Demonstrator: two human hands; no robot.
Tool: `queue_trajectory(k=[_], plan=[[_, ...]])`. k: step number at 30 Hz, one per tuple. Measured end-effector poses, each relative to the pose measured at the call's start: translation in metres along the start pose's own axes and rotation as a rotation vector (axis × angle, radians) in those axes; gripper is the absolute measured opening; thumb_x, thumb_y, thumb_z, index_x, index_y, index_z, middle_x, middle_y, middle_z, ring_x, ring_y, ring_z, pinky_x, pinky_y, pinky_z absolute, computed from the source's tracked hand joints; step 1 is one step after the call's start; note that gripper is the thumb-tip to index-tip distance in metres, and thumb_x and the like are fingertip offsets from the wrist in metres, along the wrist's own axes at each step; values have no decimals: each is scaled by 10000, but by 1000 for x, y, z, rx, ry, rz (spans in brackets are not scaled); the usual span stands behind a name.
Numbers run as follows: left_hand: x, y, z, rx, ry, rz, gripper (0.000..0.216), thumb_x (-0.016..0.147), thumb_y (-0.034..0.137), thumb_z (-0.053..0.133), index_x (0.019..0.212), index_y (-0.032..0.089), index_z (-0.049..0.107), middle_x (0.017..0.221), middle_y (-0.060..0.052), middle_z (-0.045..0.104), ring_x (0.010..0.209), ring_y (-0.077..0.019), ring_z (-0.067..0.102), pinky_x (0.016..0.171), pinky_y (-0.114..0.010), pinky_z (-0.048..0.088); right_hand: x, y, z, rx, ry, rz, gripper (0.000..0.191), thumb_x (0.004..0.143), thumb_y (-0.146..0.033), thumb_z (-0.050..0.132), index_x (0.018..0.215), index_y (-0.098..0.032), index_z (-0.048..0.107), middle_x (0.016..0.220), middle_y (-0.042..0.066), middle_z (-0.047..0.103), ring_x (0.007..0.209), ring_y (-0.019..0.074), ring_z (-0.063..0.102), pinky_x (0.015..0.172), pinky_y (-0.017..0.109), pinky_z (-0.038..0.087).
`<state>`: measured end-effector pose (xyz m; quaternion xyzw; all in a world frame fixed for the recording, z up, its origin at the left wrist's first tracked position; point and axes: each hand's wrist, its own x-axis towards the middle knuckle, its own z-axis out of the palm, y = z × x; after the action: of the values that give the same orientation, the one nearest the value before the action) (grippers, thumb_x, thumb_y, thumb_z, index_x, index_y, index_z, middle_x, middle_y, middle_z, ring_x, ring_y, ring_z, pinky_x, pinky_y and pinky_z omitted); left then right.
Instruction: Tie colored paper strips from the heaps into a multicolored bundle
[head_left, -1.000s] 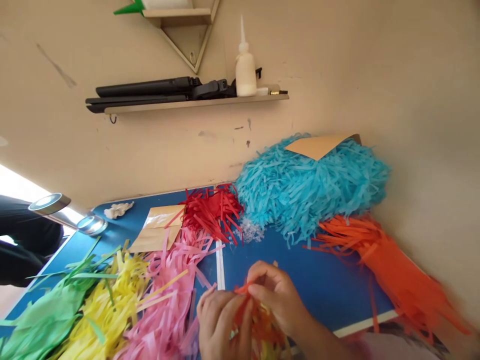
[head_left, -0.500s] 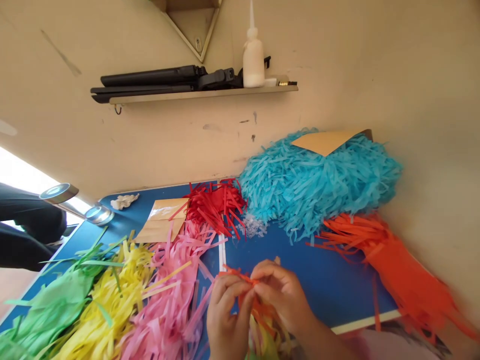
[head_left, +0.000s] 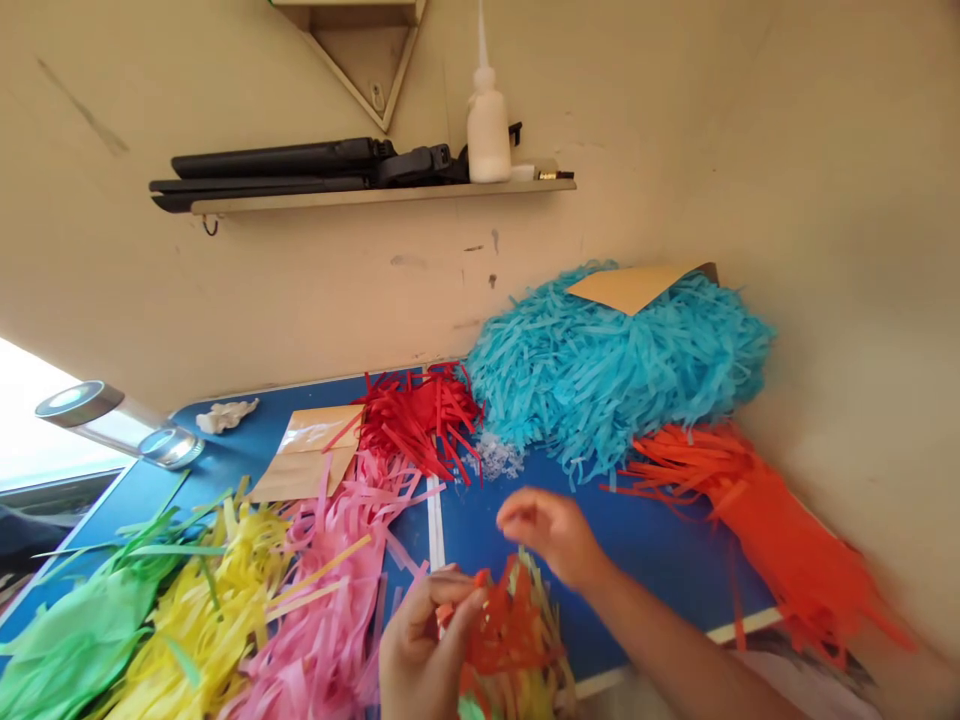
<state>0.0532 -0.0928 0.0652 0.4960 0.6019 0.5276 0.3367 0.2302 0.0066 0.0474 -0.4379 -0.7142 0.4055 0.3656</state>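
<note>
My left hand [head_left: 429,645] pinches the upper end of a bunch of orange tissue-paper fringe [head_left: 504,625] between thumb and fingers. Yellow and green strips of the same bunch hang below, running out at the lower frame edge. Clear of the bunch, my right hand [head_left: 551,532] hovers over the blue table, its fingers loosely bent and apart from the thumb, with nothing visible in them. Just beyond it lies a small heap of whitish, clear bits [head_left: 498,455], too small to name.
Green [head_left: 90,615], yellow [head_left: 214,600], pink [head_left: 330,600], red [head_left: 420,415] and orange-red [head_left: 780,540] fringe lies around. Blue fringe [head_left: 622,370] is heaped against the wall. A brown envelope [head_left: 304,465], glass container [head_left: 124,425], crumpled tissue [head_left: 226,415] and a shelf bottle [head_left: 489,135] also show.
My right hand has let go of the orange fringe and moved up and away from it. My left hand, still pinching the bunch, has shifted down and left. The view has turned slightly right.
</note>
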Motion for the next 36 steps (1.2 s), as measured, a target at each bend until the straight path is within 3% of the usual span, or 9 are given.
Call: queue_trajectory(k=[1,4,8,11,17,24,28,31,36], plan=[[0,-1,-1,-66,26,-82,208,730,402,763,686,206,709,724,-26,720,729,-183,685,741,-271,559,13,13,-4,-242,19,70,111,903,-256,597,933,-199,688,896,21,692,806,145,650,743,248,491],[-1,-4,0,-249,68,-262,276,661,429,820,708,181,711,700,-22,695,674,-148,644,613,-201,518,45,48,-10,-509,32,139,117,866,-167,622,960,-172,691,1005,60,678,834,167,647,763,266,467],[3,-6,10,-466,94,-478,418,531,398,904,855,185,747,687,1,702,628,-112,626,592,-179,501,57,66,-6,-671,-22,121,108,892,-146,595,923,-176,694,991,70,667,887,195,632,755,267,433],[10,-5,15,-621,75,-650,422,421,340,947,747,165,744,677,-7,718,605,-110,638,583,-185,504,54,70,-6,-764,-64,103,146,933,-142,544,921,-175,687,982,74,661,890,197,624,757,270,420],[17,0,17,-835,6,-781,401,467,312,931,764,168,703,699,-16,714,597,-133,661,571,-224,518,49,80,-15,-882,-135,38,223,961,-86,454,962,-123,674,1036,126,651,970,234,599,814,307,424],[18,-6,22,-743,-6,-650,442,579,441,876,800,183,594,543,97,482,415,-13,370,410,-126,302,48,85,-23,-849,-165,-54,238,938,-71,494,1020,-150,703,1052,100,672,986,220,605,870,320,452],[21,-17,23,-639,-42,-633,488,620,561,818,767,200,523,515,132,330,403,-10,220,387,-127,181,42,73,-30,-783,-109,-33,230,917,-75,534,1025,-160,718,1020,101,686,947,221,633,862,336,479],[19,-20,20,-388,-76,-456,431,698,575,751,760,189,570,530,101,408,436,-36,329,425,-147,274,21,41,-27,-567,-68,-53,194,919,-110,558,1008,-187,711,1013,71,686,913,180,647,826,289,498],[13,-8,15,56,-158,-50,223,845,408,645,780,201,697,674,0,656,602,-124,583,579,-206,455,-23,-12,-5,180,-72,-29,101,859,-178,633,843,-213,727,908,32,675,865,160,643,798,270,499]])
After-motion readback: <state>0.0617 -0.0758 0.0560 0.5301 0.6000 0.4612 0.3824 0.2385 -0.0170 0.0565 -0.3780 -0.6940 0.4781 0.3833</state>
